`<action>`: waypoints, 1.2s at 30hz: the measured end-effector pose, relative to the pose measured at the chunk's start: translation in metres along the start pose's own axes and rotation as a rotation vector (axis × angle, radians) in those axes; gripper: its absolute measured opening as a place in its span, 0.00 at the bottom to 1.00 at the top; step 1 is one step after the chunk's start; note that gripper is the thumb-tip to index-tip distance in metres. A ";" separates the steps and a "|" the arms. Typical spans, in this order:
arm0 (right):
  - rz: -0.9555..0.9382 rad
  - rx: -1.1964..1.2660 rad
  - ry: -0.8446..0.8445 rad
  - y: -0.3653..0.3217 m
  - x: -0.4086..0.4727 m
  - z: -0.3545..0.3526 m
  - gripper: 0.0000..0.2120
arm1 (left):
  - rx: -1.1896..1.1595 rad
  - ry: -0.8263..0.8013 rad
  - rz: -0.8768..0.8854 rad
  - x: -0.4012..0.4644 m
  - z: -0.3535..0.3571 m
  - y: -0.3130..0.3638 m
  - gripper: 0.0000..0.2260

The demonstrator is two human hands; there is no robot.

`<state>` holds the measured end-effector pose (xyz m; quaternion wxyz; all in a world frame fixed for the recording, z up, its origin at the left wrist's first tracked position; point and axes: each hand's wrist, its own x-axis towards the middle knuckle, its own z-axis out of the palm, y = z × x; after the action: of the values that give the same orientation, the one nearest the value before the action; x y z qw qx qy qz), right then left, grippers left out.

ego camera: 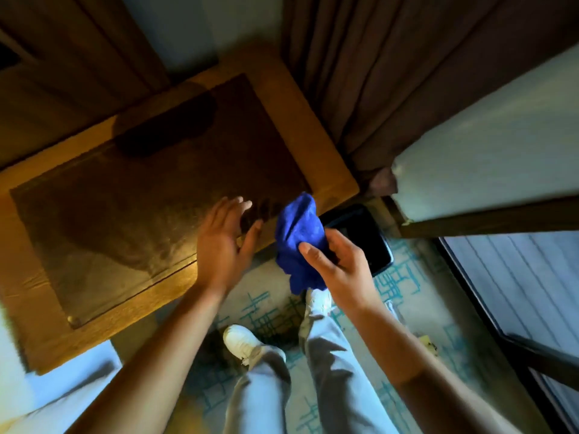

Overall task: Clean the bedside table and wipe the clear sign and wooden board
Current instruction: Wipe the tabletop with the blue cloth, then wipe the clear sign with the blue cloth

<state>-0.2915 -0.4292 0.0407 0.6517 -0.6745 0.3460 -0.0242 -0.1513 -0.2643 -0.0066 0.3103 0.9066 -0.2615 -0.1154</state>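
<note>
The wooden bedside table [310, 133] fills the upper left, with a dark glass-covered top [150, 189]. My right hand [341, 267] is shut on a crumpled blue cloth [299, 236], held in the air just off the table's near right corner. My left hand [224, 242] hovers open over the table's front edge, fingers spread and palm turned toward the cloth. No clear sign or wooden board shows in this view.
A black bin [366, 236] stands on the patterned carpet [269, 311] right of the table, under my right hand. Brown curtains [391, 73] hang behind. A bed edge [56, 393] lies at the lower left, a window frame [517, 308] to the right.
</note>
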 end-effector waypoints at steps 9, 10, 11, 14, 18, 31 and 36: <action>0.206 -0.109 0.323 0.112 -0.059 -0.149 0.22 | 0.533 -0.294 0.291 0.041 0.122 -0.002 0.27; 0.229 -0.101 0.365 0.125 -0.076 -0.158 0.23 | 0.562 -0.317 0.320 0.043 0.129 -0.003 0.29; 0.249 -0.100 0.411 0.138 -0.094 -0.163 0.24 | 0.593 -0.332 0.336 0.043 0.134 -0.007 0.30; 0.337 -0.060 0.502 0.175 -0.150 -0.163 0.19 | 0.648 -0.330 0.380 0.044 0.139 -0.021 0.32; 0.416 0.035 0.609 0.229 -0.210 -0.148 0.07 | 0.669 -0.298 0.388 0.038 0.142 -0.017 0.32; 0.456 0.094 0.853 0.347 -0.275 -0.173 0.09 | 0.301 -0.344 0.850 -0.088 0.259 0.058 0.21; 0.478 0.136 0.933 0.421 -0.293 -0.204 0.08 | 0.235 -0.560 0.890 -0.156 0.377 0.087 0.18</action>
<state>-0.7964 -0.4217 -0.1831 0.4581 -0.4503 0.7413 -0.1949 -0.4568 -0.4269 -0.2400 0.1441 0.6714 -0.7042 -0.1802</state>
